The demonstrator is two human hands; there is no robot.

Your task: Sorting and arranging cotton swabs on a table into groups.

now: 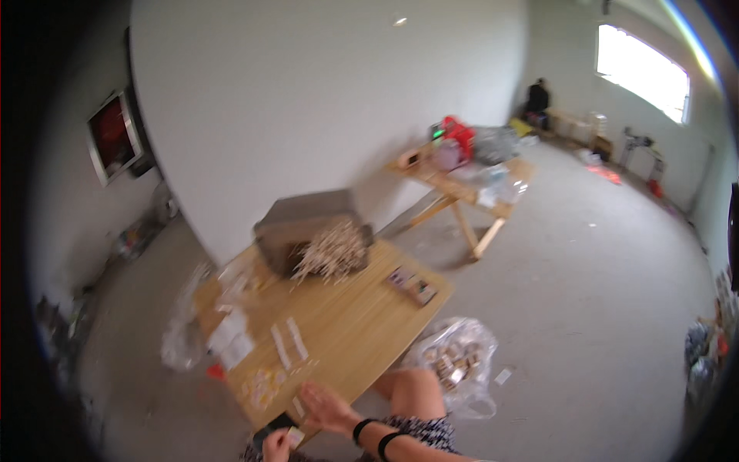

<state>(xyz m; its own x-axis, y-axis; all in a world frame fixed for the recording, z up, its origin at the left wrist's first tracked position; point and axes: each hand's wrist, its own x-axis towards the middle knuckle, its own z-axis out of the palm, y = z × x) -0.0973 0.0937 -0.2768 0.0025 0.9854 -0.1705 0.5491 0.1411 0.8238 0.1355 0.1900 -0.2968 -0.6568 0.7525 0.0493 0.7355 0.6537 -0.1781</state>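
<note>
Low in the view, my left hand (275, 446) is closed on a small pale yellow card-like piece (295, 437), next to a dark flat object (275, 426) at the table's near edge. My right hand (326, 408) reaches over the wooden table (362, 308) with its fingers stretched out, seemingly holding nothing. A short white strip (298, 406) lies beside its fingertips. Farther left, a scatter of small yellow and white pieces (263, 386) covers the tabletop. Two long white strips (289, 343) lie side by side beyond them. Blur hides fine detail.
A grey bin (308, 212) spilling thin pale sticks (335, 252) stands at the table's far end. Small boxes (412, 286) lie near the right edge. A clear bag of wrapped pieces (458, 362) sits by my knee. Beyond is a second, cluttered wooden table (446, 183).
</note>
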